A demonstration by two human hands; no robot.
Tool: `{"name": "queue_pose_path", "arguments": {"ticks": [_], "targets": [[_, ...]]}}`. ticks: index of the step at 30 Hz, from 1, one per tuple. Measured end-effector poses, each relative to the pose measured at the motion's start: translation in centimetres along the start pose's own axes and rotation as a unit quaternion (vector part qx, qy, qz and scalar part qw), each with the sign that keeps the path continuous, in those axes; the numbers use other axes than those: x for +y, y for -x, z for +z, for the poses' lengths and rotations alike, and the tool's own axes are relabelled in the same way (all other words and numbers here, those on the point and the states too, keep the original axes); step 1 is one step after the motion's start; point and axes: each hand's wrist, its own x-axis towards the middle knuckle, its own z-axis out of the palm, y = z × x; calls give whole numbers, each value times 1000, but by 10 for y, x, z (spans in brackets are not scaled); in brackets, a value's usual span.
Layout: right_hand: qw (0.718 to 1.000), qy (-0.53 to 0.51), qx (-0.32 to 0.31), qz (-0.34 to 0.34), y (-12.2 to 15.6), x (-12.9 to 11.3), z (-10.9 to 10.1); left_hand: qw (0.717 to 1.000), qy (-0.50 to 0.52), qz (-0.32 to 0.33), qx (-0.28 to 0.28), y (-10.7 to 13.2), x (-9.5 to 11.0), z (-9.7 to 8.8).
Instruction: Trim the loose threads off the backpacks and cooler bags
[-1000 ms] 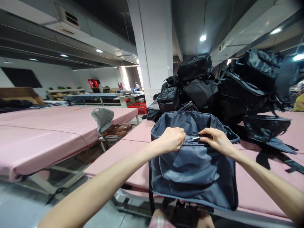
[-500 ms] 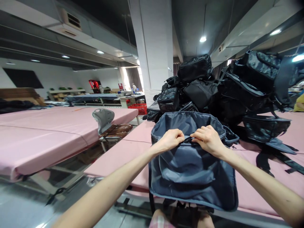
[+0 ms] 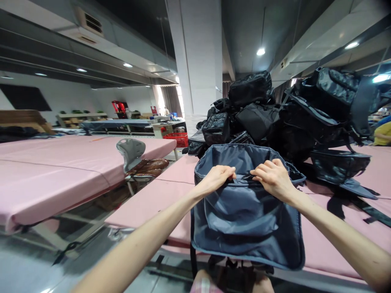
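Note:
An unzipped backpack (image 3: pixel 247 244) with a blue-grey lining lies at the front edge of the pink-covered table (image 3: pixel 171 195), its flap hanging toward me. My left hand (image 3: pixel 220 176) is closed at the left of the inner pocket's upper edge (image 3: pixel 244 184), fingers pinched on the fabric there. On the right, my right hand (image 3: pixel 270 177) is closed too, thumb and fingers pinching something small and dark at the same edge. What exactly the right fingertips hold is too small to make out. Both hands are inside the mouth of the bag.
A tall heap of black and camouflage backpacks (image 3: pixel 259 110) stands on the table behind the bag, with loose straps (image 3: pixel 360 207) at right. To the left are a grey chair (image 3: pixel 131 152) and another pink table (image 3: pixel 61 175). A white pillar (image 3: pixel 198 57) rises behind.
My right hand has shifted slightly right, widening the gap between the two hands along the pocket's edge. The backpack stays almost where it was.

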Motion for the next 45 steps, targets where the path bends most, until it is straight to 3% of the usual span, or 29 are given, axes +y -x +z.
{"name": "queue_pose_path", "arguments": {"ticks": [2, 6, 10, 12, 15, 18, 21, 25, 29, 32, 34, 36, 40, 42, 45], "targets": [[999, -44, -10, 2, 0, 2, -1, 1000, -2, 5, -2, 1, 0, 0], [987, -135, 28, 85, -1, 6, -2, 999, -44, 4, -7, 0, 3, -1], [997, -61, 6, 38, -5, 3, -1, 997, -72, 12, -3, 1, 5, 1], [997, -71, -11, 36, -4, 2, 0, 993, -103, 47, 17, 7, 2, 2], [979, -170, -11, 109, 4, 6, 2, 966, -216, 123, 64, 20, -8, 2], [960, -227, -11, 166, 12, 8, 0, 936, -309, 125, 114, 28, -18, 1], [964, -233, -4, 126, 12, -5, -5, 920, -348, 136, 122, 25, -21, 0], [966, -257, 4, 19, 9, -34, 3, 896, -387, 192, 105, 21, -20, 3], [966, -255, -5, -50, 26, -59, 25, 919, -360, 144, 77, 20, -17, 4], [951, -292, -62, -75, 43, -66, 28, 947, -310, 75, 27, 11, -13, -4], [942, -326, -64, -44, 49, -63, 20, 965, -258, 25, -29, 1, -12, -11], [946, -324, -5, 31, 47, -53, 9, 978, -193, -5, -82, -7, -14, -18], [967, -176, 115, 144, 33, -28, -5, 988, -90, -27, -121, -12, -21, -22], [979, -102, 118, 134, 25, -21, -4, 990, -71, -31, -121, -10, -21, -22], [994, -27, 86, 58, 15, -18, 1, 990, -73, -32, -115, -7, -18, -21]]}}
